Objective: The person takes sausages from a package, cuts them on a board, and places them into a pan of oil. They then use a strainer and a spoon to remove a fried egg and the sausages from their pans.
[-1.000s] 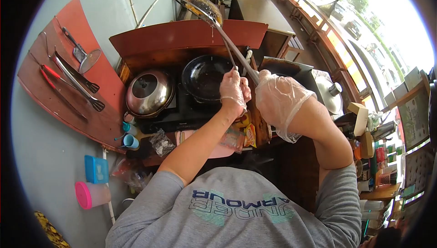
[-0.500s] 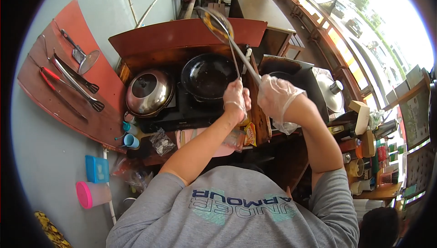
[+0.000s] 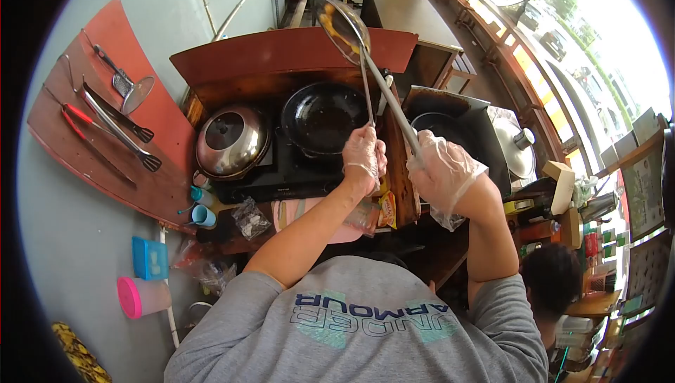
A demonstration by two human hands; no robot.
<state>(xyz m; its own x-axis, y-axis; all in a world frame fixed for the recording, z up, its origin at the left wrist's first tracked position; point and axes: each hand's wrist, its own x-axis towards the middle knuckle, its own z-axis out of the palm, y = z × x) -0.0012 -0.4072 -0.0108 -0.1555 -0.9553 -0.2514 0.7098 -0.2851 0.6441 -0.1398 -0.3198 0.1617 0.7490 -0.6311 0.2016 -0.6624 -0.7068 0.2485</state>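
Both my hands wear clear plastic gloves. My right hand point(image 3: 443, 169) is wrapped round the long grey handle of a strainer point(image 3: 337, 21), which is raised above the red panel. Yellow-orange food lies in its round mesh head. Closed round a thin metal utensil point(image 3: 366, 88) is my left hand point(image 3: 364, 154), near the right rim of the black wok point(image 3: 325, 117). That utensil's upper end meets the strainer; its tip is hard to make out. The wok stands on a black stove point(image 3: 281, 187), beside a lidded silver pot point(image 3: 232, 142).
Tongs and a small strainer point(image 3: 138, 95) hang on the red board point(image 3: 77, 130) at left. Right of the wok are a dark pan point(image 3: 446, 130) and a silver lid point(image 3: 517, 145). A person's head point(image 3: 552, 277) shows at lower right, near shelves with containers.
The strainer's head has shifted slightly right and up, and my right hand has moved right and down. The person's head at lower right has come further into view.
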